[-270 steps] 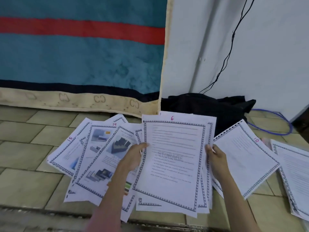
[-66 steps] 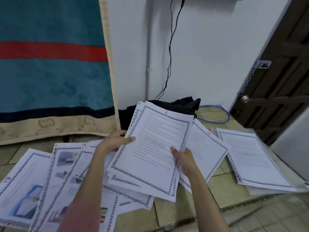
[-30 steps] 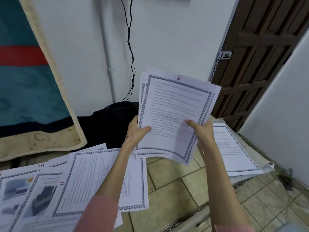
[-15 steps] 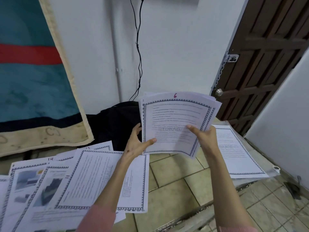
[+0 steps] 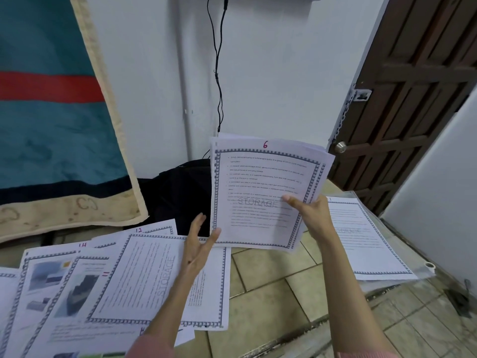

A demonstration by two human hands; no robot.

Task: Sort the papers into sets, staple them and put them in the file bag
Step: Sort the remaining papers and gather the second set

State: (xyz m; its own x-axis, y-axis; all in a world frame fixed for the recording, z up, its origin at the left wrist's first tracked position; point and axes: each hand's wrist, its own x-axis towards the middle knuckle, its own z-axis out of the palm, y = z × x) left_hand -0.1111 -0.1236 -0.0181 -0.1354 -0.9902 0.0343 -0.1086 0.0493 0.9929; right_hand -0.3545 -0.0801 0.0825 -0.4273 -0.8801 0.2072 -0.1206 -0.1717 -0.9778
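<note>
Right hand [image 5: 313, 215] raised, thumb over front, pinching right edge of paper stack [image 5: 263, 195] marked 6, held upright above the tiled floor [image 5: 271, 293]. Left hand [image 5: 200, 248] spread, fingers straight, thumb tip at stack's lower left corner, over loose sheets [image 5: 144, 277] fanned on floor.

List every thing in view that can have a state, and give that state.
Set marked 6: lifted upright, sheets bunched, pinched at its right edge.
Right hand: grip on that set.
Left hand: open, fingers straight, at the set's lower left corner.
Loose papers: fanned out, overlapping on the floor.
Door: closed.
</note>
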